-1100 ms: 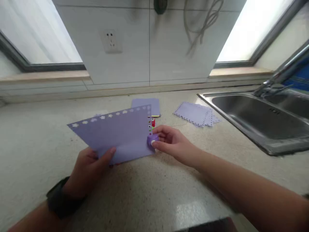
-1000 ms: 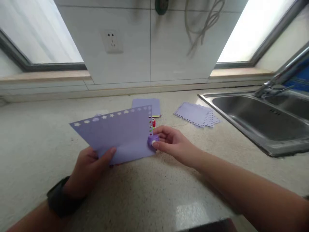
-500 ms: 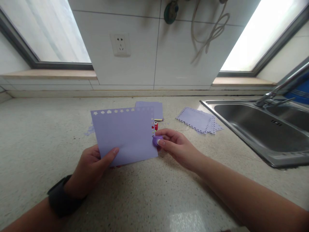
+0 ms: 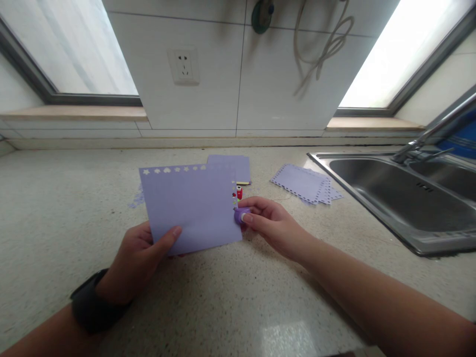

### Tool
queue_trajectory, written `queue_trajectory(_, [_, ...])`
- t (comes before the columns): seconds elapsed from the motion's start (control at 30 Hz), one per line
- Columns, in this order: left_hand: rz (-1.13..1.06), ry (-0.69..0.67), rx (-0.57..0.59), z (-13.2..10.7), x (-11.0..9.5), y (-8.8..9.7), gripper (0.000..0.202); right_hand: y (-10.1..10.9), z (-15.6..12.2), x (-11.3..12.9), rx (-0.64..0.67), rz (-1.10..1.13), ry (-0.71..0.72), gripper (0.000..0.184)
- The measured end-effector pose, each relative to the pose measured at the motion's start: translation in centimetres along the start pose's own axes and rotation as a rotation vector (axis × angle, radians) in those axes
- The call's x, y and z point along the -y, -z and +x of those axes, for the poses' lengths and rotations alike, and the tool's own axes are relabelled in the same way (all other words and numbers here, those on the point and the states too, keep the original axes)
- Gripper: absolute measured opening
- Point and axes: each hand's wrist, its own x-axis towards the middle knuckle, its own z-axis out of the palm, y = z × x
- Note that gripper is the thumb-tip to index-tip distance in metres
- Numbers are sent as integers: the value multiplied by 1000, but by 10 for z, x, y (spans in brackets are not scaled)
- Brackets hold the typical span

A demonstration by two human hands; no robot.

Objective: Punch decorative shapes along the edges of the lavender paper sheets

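A sheet of lilac paper (image 4: 193, 208) is held up over the counter by my left hand (image 4: 139, 253), its thumb on the front and the other fingers behind. Cut-out shapes such as stars and flowers run along the sheet's top edge, with more down its right edge. My right hand (image 4: 269, 223) pinches a small purple craft punch (image 4: 241, 216) at that right edge, low down. Just behind the sheet a small red-and-white item (image 4: 239, 192) shows in part; its kind is unclear.
Lilac sheets (image 4: 238, 166) lie stacked behind the held paper. Several punched sheets (image 4: 301, 183) are fanned out to the right, beside a steel sink (image 4: 372, 198) with a faucet (image 4: 412, 148). Lilac paper scraps (image 4: 137, 199) lie left of the held sheet.
Both hands, the sheet and the punch keep nearly the same position. The whole view has shifted very slightly.
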Motion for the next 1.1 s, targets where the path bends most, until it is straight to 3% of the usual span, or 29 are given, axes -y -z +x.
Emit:
queue_trajectory(0.7, [104, -77, -14, -1, -6, -1, 22, -4, -1, 1, -20, -41, -18, 36])
queue_trajectory(1.1, [115, -49, 23, 0, -3, 1, 22, -5, 0, -4, -7, -9, -24, 34])
